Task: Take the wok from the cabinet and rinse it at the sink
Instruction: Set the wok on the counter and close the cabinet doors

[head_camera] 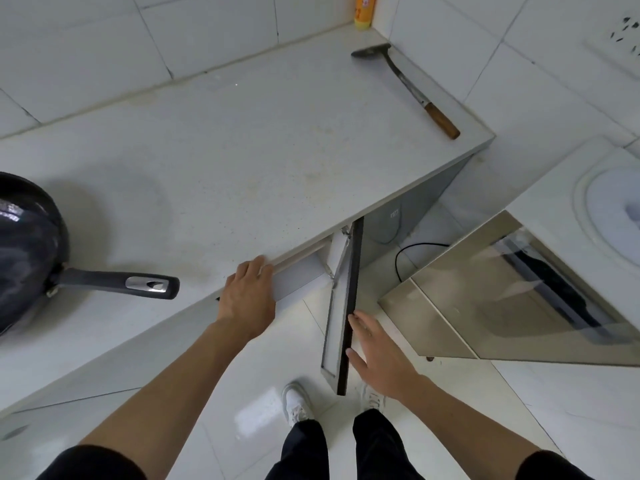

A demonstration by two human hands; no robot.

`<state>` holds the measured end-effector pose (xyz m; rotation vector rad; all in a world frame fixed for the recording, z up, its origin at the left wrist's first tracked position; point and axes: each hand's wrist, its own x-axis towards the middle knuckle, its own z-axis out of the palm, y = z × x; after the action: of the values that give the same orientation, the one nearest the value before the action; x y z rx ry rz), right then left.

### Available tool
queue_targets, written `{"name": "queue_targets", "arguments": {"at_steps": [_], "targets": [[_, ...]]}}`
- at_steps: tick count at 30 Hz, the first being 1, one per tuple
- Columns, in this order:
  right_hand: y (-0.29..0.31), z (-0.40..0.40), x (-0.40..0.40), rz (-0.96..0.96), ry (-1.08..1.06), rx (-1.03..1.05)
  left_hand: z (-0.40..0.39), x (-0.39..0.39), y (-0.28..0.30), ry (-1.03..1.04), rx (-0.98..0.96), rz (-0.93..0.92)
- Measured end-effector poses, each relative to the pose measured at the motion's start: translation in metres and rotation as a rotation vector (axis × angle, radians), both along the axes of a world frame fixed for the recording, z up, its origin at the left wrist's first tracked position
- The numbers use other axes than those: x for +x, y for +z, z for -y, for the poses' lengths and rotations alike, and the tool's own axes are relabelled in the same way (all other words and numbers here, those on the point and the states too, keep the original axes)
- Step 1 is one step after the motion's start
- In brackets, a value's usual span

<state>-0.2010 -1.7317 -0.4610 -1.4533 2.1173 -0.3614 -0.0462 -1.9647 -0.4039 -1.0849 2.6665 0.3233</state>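
**Wok waits on the counter as both hands stay at the cabinet**

Both hands sit low in the frame's centre, and we see neither one holding the wok. Our left hand (247, 294) rests at the front edge of the countertop (242, 150), above the cabinet opening, its fingers hooked over the lip where a pale door or panel meets the stone; we cannot tell whether it grips that edge or only leans on it. Our right hand (375, 355) lies flat and relaxed, fingers straight, against the dark edge of the open cabinet door (348, 306), which swings out toward the bottom of the frame.

At the left edge of the frame the wok (26, 251) stands on the countertop, dark bowl partly cut off by the picture's border. Its long handle (117, 284) runs rightward across the stone, the free end pointing at our left hand and stopping near it, though the two are apart. That is the relation we judge the next move to turn on: the handle's axis lies almost in line with the left hand, which is plainly the nearer; the right hand is well apart, beyond the door.

A spatula (407, 88) with a wooden grip lies at upper right, a yellow bottle (364, 12) stands in the corner. No sink shows in view.
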Motion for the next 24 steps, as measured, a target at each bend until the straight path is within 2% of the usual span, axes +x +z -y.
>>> {"name": "queue_targets", "arguments": {"at_steps": [3,6,18,24], "targets": [[-0.003,0.014,0.007,-0.171,0.114,-0.056,-0.001,0.005,0.000,0.018,0.011,-0.006],[-0.005,0.034,0.014,-0.241,0.177,-0.029,0.000,0.005,0.001,0.024,0.022,-0.011],[-0.016,0.081,0.018,-0.226,0.328,0.043,0.004,0.006,0.002,0.072,0.027,-0.066],[-0.022,0.100,0.034,-0.230,0.275,0.057,0.004,0.008,-0.001,0.051,0.019,-0.073]]}}
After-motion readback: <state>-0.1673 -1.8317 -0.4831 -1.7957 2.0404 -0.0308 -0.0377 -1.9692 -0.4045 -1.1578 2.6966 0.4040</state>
